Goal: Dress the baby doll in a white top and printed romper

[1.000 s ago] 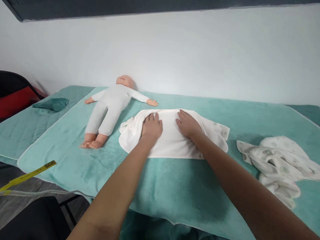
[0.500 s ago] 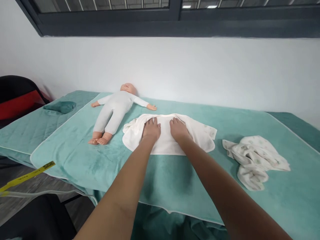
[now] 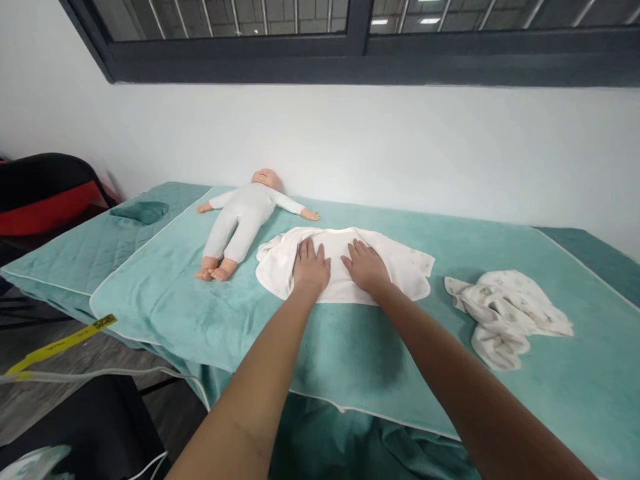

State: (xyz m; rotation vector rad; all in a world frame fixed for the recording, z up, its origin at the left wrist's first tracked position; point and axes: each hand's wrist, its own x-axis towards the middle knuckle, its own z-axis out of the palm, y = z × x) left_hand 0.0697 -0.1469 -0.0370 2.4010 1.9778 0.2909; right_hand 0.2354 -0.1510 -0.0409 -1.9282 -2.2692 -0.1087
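A white baby garment (image 3: 336, 248) lies spread on the green bed cover, its sides loosely bunched. My left hand (image 3: 311, 267) rests flat on its left part, fingers stretched out. Flat on the right part lies my right hand (image 3: 366, 265), with its fingers apart too. Neither hand grips the cloth. Up and to the left, a baby doll (image 3: 245, 210) in a white suit lies on its back, arms spread. A crumpled white patterned garment (image 3: 510, 313) sits to the right of my right hand.
The green cover (image 3: 560, 413) drapes over the bed's front edge. A pillow (image 3: 143, 212) lies at the left end. A black and red chair (image 3: 50, 193) stands beyond it; a black seat (image 3: 90, 420), cable (image 3: 125, 371) and yellow tag (image 3: 65, 343) are at lower left. A window (image 3: 240, 60) is above.
The camera view has tilted up and shifted, showing more of the window. Both hands stay on the garment; their fingers have moved slightly over it. The doll and crumpled garment stay put.
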